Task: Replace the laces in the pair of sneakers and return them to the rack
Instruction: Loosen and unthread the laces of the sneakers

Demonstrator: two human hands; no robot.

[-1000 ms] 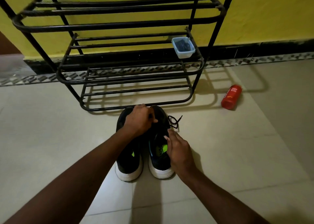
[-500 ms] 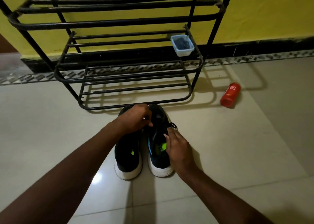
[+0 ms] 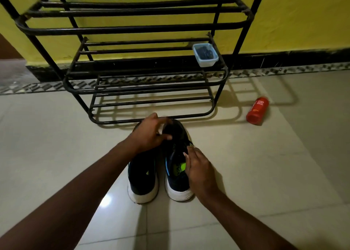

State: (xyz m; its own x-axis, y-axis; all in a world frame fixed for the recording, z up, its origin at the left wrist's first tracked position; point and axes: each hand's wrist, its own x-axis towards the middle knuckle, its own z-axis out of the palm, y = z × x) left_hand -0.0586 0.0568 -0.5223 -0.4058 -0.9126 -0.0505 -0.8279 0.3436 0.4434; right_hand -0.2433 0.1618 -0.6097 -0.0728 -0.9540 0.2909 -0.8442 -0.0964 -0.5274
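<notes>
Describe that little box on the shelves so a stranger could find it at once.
Find the black metal tube rack against the yellow wall. At the right end of its middle shelf sits a small clear rectangular plastic tub with something dark inside. Unlike the red cylindrical bottle lying on the tiled floor, it is box-shaped and off the ground.

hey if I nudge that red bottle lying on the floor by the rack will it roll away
Probably yes: the red bottle lies on its side and looks cylindrical, so a sideways nudge should roll it. The glossy tile floor would likely do little to stop it. Its weight cannot be told.
</notes>
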